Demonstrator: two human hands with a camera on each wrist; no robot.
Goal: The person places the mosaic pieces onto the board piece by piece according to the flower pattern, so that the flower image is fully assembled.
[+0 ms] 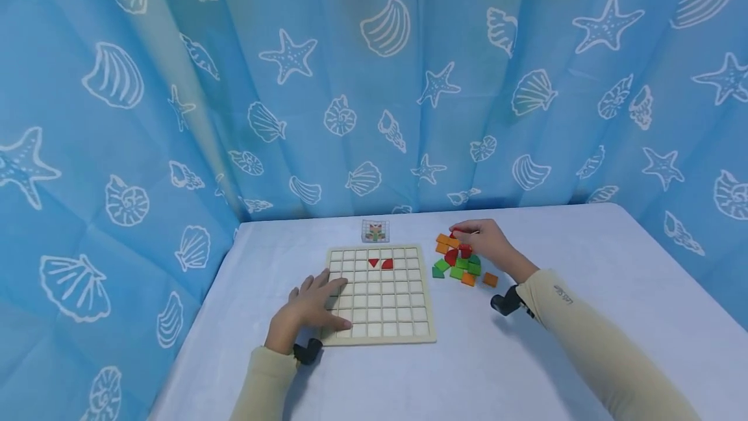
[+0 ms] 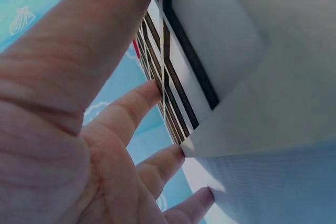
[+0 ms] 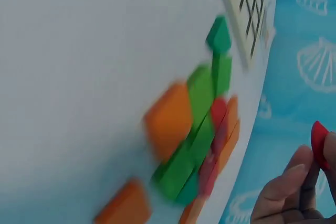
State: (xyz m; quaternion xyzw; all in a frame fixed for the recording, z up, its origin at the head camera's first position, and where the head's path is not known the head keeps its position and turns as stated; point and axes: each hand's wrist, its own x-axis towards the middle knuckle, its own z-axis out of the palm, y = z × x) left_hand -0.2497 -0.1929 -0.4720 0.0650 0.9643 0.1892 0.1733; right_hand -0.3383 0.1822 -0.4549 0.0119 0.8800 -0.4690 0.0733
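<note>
My left hand (image 1: 310, 304) lies spread over the left side of a cream grid board (image 1: 388, 314), fingers apart and thumb near its lower edge. In the left wrist view, the fingertips (image 2: 173, 156) are at the board's rim. On the board's upper rows sit a red triangle (image 1: 374, 262) and a red quarter-round piece (image 1: 387, 264). Over the far side of the loose pieces, my right hand (image 1: 487, 239) pinches a small red block (image 3: 318, 144) between thumb and finger, raised off the table in the right wrist view. The fingers partly hide its shape.
Right of the board lies a loose cluster of green blocks (image 1: 458, 273), orange blocks (image 1: 442, 248) and red ones (image 1: 451, 257). One orange block (image 1: 491, 279) sits apart. A small pattern card (image 1: 375, 231) lies behind the board. A blue shell-print curtain (image 1: 362, 115) hangs behind the white table.
</note>
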